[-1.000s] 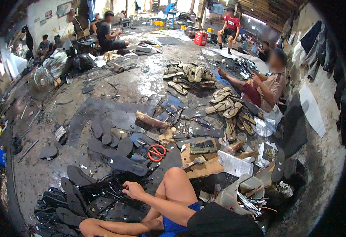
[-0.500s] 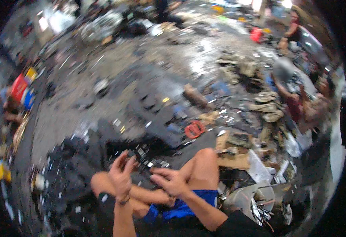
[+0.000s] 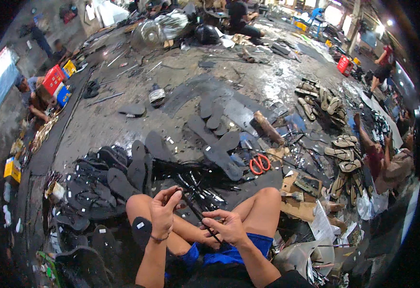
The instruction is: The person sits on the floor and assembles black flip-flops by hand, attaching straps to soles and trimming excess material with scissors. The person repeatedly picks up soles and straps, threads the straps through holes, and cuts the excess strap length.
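Note:
I sit cross-legged with a thin black sandal strap (image 3: 194, 207) stretched slantwise between my hands. My left hand (image 3: 164, 209) pinches its upper end between thumb and fingers. Lower down, my right hand (image 3: 226, 226) has thumb and fingers closed on the strap near its other end. Just beyond my shins lies a heap of loose black straps (image 3: 200, 186), some with white tags. Black flip-flops (image 3: 92, 187) are piled at the left. Flat dark soles (image 3: 223, 156) lie ahead of the straps, with red-handled scissors (image 3: 260, 164) to their right.
A pale bucket (image 3: 294, 257) holding thin strips stands by my right knee, near cardboard (image 3: 298, 204). Tan sandals (image 3: 342, 149) lie in heaps at the right, beside a seated person (image 3: 394, 168). A wooden block (image 3: 267, 128) rests ahead. Another person sits far left.
The earlier frame is blurred; the view has swung, so the scene sits further right now. Both hands keep hold of the strap, which shows more clearly between them.

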A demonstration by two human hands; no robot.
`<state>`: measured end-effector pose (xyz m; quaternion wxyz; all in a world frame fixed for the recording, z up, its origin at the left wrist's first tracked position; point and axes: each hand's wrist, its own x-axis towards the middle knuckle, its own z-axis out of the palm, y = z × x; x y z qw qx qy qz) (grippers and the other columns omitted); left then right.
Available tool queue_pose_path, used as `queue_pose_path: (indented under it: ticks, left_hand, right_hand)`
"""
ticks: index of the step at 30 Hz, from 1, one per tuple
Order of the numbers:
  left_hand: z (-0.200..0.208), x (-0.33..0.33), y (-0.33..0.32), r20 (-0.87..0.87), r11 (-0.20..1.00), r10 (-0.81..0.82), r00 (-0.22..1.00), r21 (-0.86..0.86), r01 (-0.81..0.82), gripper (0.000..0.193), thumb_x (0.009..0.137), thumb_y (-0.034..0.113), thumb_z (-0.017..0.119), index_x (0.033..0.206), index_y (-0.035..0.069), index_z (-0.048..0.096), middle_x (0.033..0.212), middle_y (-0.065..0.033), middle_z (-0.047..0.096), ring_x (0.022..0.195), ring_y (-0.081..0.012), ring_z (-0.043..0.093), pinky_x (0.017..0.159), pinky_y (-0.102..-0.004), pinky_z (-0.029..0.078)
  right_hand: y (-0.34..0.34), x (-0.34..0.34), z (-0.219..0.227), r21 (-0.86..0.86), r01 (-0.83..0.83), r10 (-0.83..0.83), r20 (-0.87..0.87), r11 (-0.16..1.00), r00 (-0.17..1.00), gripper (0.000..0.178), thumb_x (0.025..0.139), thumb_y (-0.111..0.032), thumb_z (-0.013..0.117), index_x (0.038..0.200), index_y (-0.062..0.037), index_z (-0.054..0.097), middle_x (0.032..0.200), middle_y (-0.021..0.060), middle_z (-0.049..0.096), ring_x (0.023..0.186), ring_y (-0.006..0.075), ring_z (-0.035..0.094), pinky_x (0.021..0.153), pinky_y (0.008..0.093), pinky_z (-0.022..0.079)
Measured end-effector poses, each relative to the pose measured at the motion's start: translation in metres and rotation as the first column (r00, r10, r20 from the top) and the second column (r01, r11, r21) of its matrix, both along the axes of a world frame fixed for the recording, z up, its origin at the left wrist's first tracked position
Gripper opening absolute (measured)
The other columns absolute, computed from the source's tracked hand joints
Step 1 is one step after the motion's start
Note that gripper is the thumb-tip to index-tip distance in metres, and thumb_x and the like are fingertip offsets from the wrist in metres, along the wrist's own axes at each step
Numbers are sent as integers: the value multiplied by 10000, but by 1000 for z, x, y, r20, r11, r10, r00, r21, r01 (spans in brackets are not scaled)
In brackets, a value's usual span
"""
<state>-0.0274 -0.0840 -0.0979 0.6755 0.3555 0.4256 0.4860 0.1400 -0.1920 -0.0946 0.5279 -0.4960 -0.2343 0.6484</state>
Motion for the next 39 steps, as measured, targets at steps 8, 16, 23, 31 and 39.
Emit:
queue_pose_path:
  ticks: [8,16,23,31,39]
  left_hand:
    - [-8,-12,-7,61,994,-9,998,114,2,242,895,-23,668,1132,14,641,1011,-95,714,879,-159,694,704,-252,567]
    - [3,-12,-17,-55,973,13,998,230,0,266,873,-12,705,1134,20,663,1029,-119,713,864,-167,685,701,-292,568]
    - [-27,-24,-31,-508,746,158,847,624,235,277,902,36,665,1169,-33,647,1082,-155,676,939,-234,650,846,-328,525]
    - [26,-33,-71,-584,897,-73,808,315,309,462,985,172,552,1360,-92,490,1276,-208,620,1166,-287,601,1034,-397,435]
    - [-40,-142,-109,-905,956,281,319,292,-14,770,818,243,786,1389,-70,376,1451,-292,364,1398,-417,291,1164,-472,220]
  right_hand:
    - [-4,-5,-6,67,-59,56,46,996,997,254,925,-116,683,1148,6,674,932,123,705,857,190,704,693,316,631]
    - [-7,0,-5,43,-193,182,180,980,967,274,935,-211,684,1150,-41,688,932,74,719,834,140,696,639,285,604]
    - [7,-29,-14,634,-114,-335,543,764,770,290,888,-86,693,1172,-34,670,992,101,651,830,200,651,723,294,527]
    - [13,-33,-4,623,-75,-427,614,779,664,222,799,-110,767,997,-23,719,922,122,697,826,217,671,728,325,538]
    - [10,-52,3,298,-14,-115,410,954,905,169,889,-92,688,1041,-17,696,898,97,711,813,124,653,723,262,516]
